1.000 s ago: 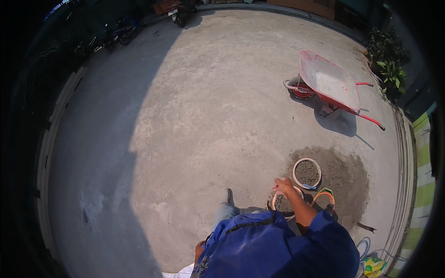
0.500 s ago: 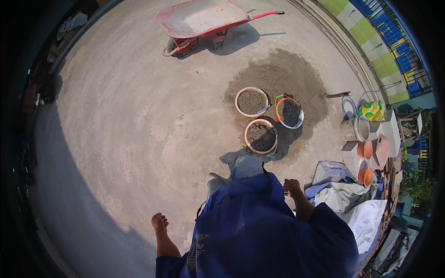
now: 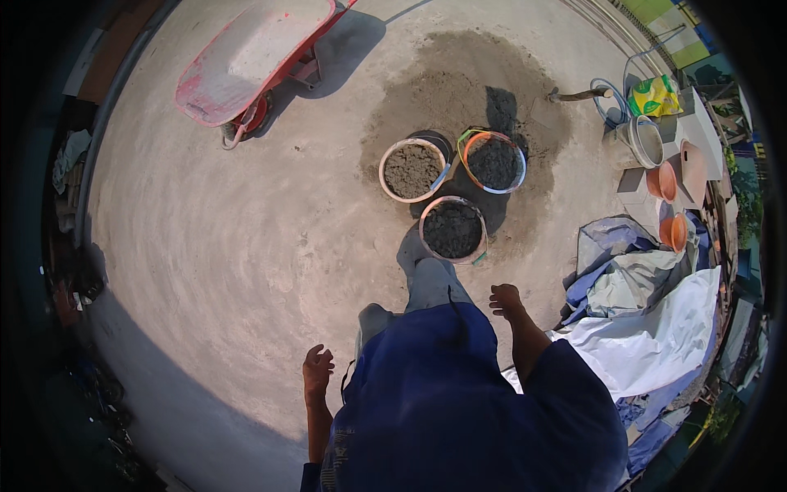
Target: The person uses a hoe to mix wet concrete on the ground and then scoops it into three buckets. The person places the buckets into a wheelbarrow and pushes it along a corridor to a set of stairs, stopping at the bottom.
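Three buckets full of grey wet mortar stand close together in front of my feet. The nearest bucket [image 3: 423, 233] is in shadow, just ahead of my forward leg. Behind it are a left bucket [image 3: 383, 174] with a pale orange rim and a right bucket [image 3: 522, 170] with an orange and white rim. My right hand [image 3: 505, 301] hangs right of my leg, empty, fingers loosely apart, nearest to the closest bucket but not touching it. Low on the left, my left hand [image 3: 318, 371] is also empty, its fingers partly bent and apart.
A red wheelbarrow [image 3: 261, 57] stands at the far left. Damp mortar [image 3: 443, 90] spreads behind the buckets, with a wooden handle [image 3: 582, 95] on its right. Further right are a white bucket [image 3: 650, 141], orange tubs [image 3: 668, 182] and crumpled white sheeting [image 3: 656, 328].
I have moved forward, so the buckets are closer and the wheelbarrow sits further left in view. Both hands have swung forward, and their fingers have loosened.
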